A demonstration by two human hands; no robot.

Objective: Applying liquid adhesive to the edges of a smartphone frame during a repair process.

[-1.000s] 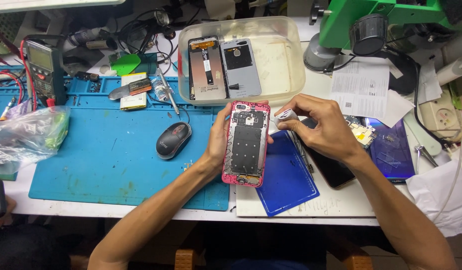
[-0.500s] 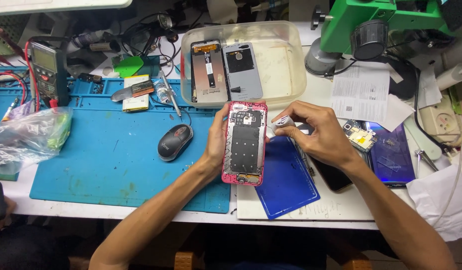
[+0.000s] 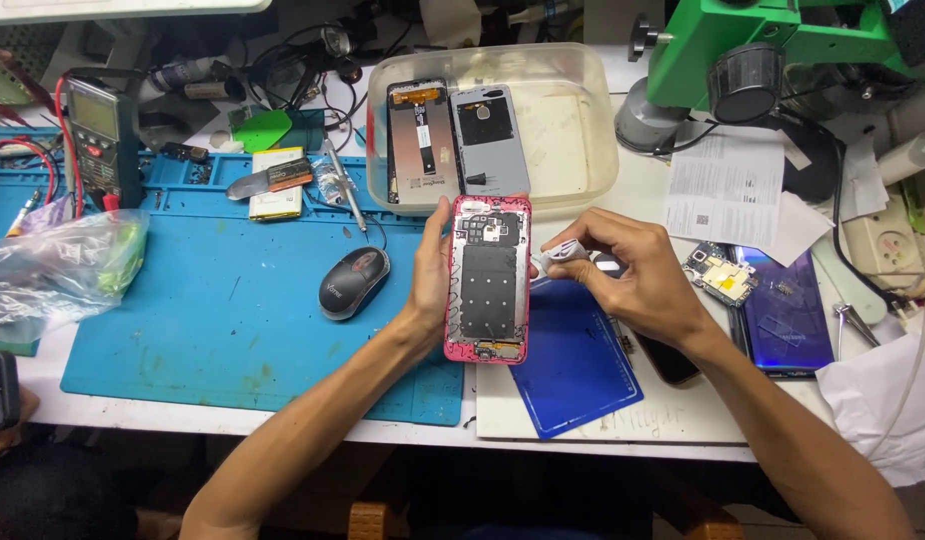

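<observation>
Our left hand grips an opened pink phone, back cover off; at three o'clock, right hand fingers pinch a small white tool. Reassembly remains.

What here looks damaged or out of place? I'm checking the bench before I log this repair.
The pink phone in the left hand has its back off, insides bare. A loose circuit board lies on a blue back cover. Two more opened phone parts sit in the plastic tub. Nothing looks spilled.
</observation>
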